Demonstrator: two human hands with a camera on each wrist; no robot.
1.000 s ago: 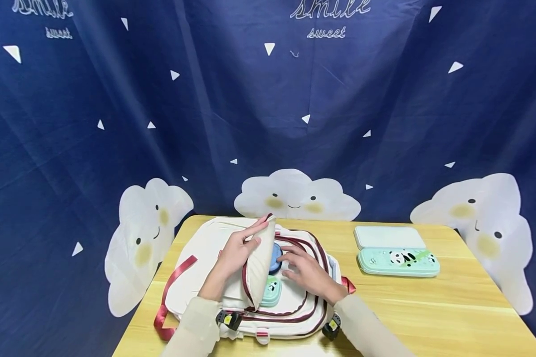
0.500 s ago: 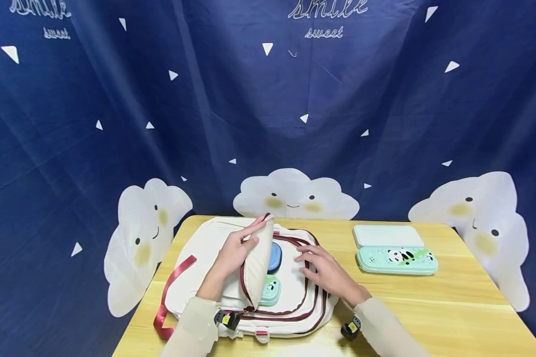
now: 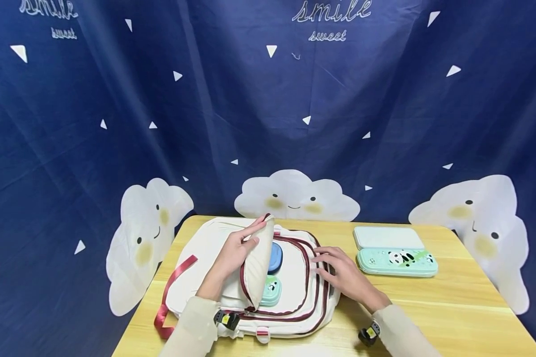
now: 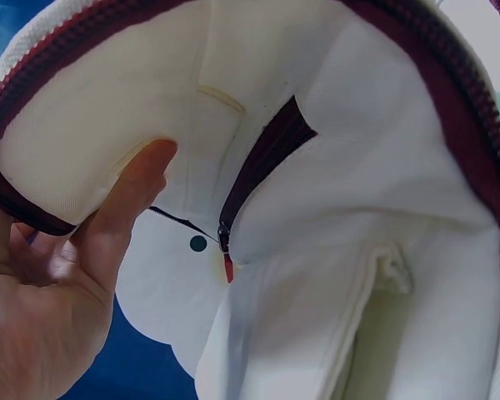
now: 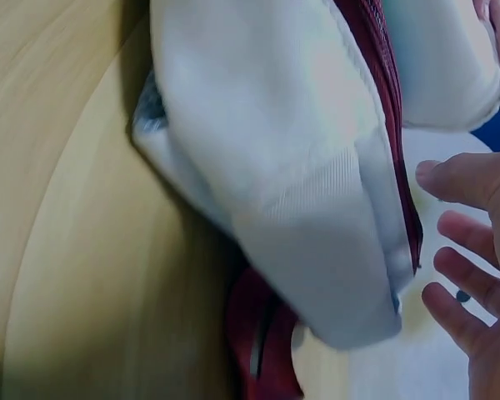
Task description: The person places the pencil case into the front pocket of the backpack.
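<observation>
Pinching the raised flap (image 3: 260, 263) of a white backpack (image 3: 205, 243) on the table (image 3: 446, 317), the left hand (image 3: 233, 253) flanks a blue case (image 3: 275, 258) and a green case (image 3: 271, 291); the right hand (image 3: 344, 272), empty, fingers loosely spread, hovers near the backpack's edge.

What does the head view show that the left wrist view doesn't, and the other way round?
Only the head view: the right hand, the blue case and the wooden table.
Only the left wrist view: a dark maroon wedge between folds of cream fabric.
Both: the left hand gripping the maroon-edged cream flap, and the blue backdrop.
</observation>
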